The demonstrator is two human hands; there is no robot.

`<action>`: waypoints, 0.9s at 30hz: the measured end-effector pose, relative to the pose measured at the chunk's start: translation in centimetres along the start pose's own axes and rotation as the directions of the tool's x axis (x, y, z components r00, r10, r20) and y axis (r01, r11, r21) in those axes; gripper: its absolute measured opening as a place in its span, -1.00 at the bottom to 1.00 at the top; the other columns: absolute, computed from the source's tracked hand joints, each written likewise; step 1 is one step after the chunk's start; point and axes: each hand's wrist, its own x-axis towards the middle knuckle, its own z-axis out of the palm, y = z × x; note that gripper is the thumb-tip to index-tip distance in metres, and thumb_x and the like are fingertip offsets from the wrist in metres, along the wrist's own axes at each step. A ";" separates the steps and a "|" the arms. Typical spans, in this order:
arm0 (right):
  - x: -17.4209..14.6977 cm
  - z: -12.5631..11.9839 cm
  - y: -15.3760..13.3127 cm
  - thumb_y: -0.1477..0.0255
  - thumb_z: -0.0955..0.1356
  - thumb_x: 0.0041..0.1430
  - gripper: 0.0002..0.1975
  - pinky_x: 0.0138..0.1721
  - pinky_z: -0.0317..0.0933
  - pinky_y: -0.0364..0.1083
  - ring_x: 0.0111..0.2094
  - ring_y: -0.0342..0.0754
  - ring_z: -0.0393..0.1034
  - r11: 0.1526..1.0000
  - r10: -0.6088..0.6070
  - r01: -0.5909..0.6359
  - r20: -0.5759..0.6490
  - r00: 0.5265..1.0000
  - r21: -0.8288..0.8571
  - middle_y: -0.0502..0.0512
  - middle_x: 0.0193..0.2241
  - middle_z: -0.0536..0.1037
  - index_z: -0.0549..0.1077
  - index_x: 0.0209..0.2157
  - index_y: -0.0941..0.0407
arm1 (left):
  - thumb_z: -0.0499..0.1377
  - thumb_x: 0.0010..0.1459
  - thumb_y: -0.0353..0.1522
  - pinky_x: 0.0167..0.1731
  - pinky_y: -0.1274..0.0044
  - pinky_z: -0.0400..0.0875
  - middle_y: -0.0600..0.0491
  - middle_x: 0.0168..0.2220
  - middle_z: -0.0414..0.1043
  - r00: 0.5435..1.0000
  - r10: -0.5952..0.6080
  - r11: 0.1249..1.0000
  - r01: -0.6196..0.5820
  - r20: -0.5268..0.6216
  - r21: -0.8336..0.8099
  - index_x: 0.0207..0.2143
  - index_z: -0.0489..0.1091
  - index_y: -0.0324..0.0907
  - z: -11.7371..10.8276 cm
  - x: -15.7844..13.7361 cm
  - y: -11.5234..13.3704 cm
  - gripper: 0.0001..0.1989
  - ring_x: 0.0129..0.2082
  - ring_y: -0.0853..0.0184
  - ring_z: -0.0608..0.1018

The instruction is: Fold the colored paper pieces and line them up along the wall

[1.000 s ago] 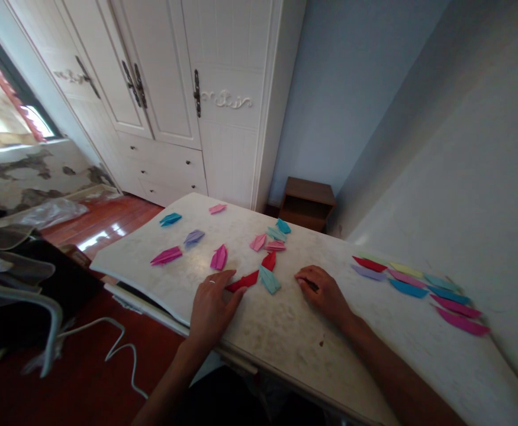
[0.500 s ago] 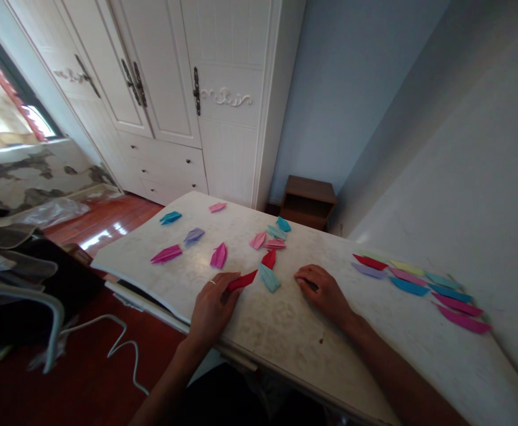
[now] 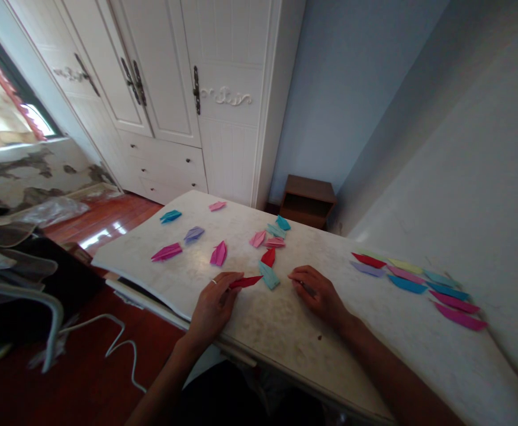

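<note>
A: What stands largest in the room?

B: A white wardrobe (image 3: 229,136) with dark handles, rising behind a pale table (image 3: 259,331) at which a person sits or stands, bare forearms extended over its near edge. A brown open-fronted cabinet (image 3: 309,186) is set beyond the table's far side, against a blue-grey wall (image 3: 351,77).

A: And the hands?

B: The left hand (image 3: 214,302), near the table's front edge, pinches one end of a red folded paper (image 3: 248,282) between thumb and fingers, its pointed free end aimed to the right. The right hand (image 3: 318,293) lies over the table with fingers curled toward the thumb; whether anything is gripped inside cannot be told.

A: What surrounds them?

B: To the far right, a group of pointed paper strips (image 3: 407,285) in green, red, lavender, yellow, pink, blue and magenta lies in close rows. Between the hands is a pale teal paper (image 3: 270,276), by the held paper's tip; contact is unclear. Just beyond is a second red paper (image 3: 268,257), followed by a cluster of pink, teal and blue pieces (image 3: 275,242). Magenta, lavender, blue and pink pieces (image 3: 193,235) are scattered apart on the left.

A: The smallest details?

B: A ring (image 3: 214,281) on a left finger and a brown speck (image 3: 319,338) on the tabletop near the right wrist.
</note>
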 end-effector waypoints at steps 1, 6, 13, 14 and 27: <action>0.0 0.1 -0.2 0.50 0.27 0.28 -0.81 -0.17 0.40 -0.05 -0.19 -0.04 0.45 1.000 -0.017 0.017 -0.005 1.000 -0.002 0.14 -0.23 0.52 0.48 -0.14 0.08 | 0.08 0.24 -0.41 -0.14 0.46 0.51 -0.03 -0.16 0.55 1.000 0.019 1.000 -0.019 0.000 -0.006 -0.10 0.46 -0.18 -0.1 0.0 0.0 -0.77 -0.16 0.28 0.58; -0.2 0.2 -1.1 0.47 0.30 0.26 -0.72 -0.14 0.41 -0.02 -0.15 -0.01 0.44 0.995 -0.097 0.097 -0.014 0.995 -0.001 0.16 -0.18 0.52 0.42 0.00 0.06 | 0.08 0.26 -0.43 -0.13 0.50 0.50 0.01 -0.18 0.57 0.999 0.047 0.997 -0.047 0.007 -0.057 -0.12 0.47 -0.16 -0.3 0.0 0.2 -0.79 -0.17 0.33 0.59; -0.1 -0.1 -2.0 0.40 0.34 0.26 -0.63 -0.14 0.42 0.01 -0.15 0.03 0.45 0.982 -0.186 0.187 0.037 0.982 -0.010 0.22 -0.15 0.52 0.36 0.10 0.08 | 0.20 0.19 -0.43 -0.24 0.56 0.52 0.04 -0.24 0.56 0.999 0.014 0.981 -0.021 -0.038 -0.191 -0.10 0.46 -0.15 0.3 0.3 1.7 -0.79 -0.27 0.38 0.59; -0.1 -0.1 -2.1 0.39 0.34 0.26 -0.63 -0.15 0.42 0.01 -0.15 0.02 0.45 0.981 -0.194 0.194 0.035 0.980 -0.002 0.22 -0.16 0.53 0.35 0.10 0.08 | 0.21 0.18 -0.44 -0.26 0.57 0.52 0.04 -0.26 0.56 0.999 0.018 0.978 -0.027 -0.043 -0.209 -0.10 0.46 -0.15 0.5 0.4 1.9 -0.78 -0.29 0.39 0.59; 0.2 -0.6 -2.7 0.46 0.34 0.26 -0.94 -0.36 0.35 -0.11 -0.40 -0.08 0.46 0.981 -0.172 0.176 -0.057 0.983 0.084 0.09 -0.42 0.57 0.48 -0.24 0.10 | 0.23 0.15 -0.43 -0.24 0.57 0.54 0.02 -0.24 0.58 0.999 -0.044 0.937 0.042 0.002 -0.347 -0.20 0.52 -0.14 2.1 1.2 3.4 -0.85 -0.25 0.35 0.62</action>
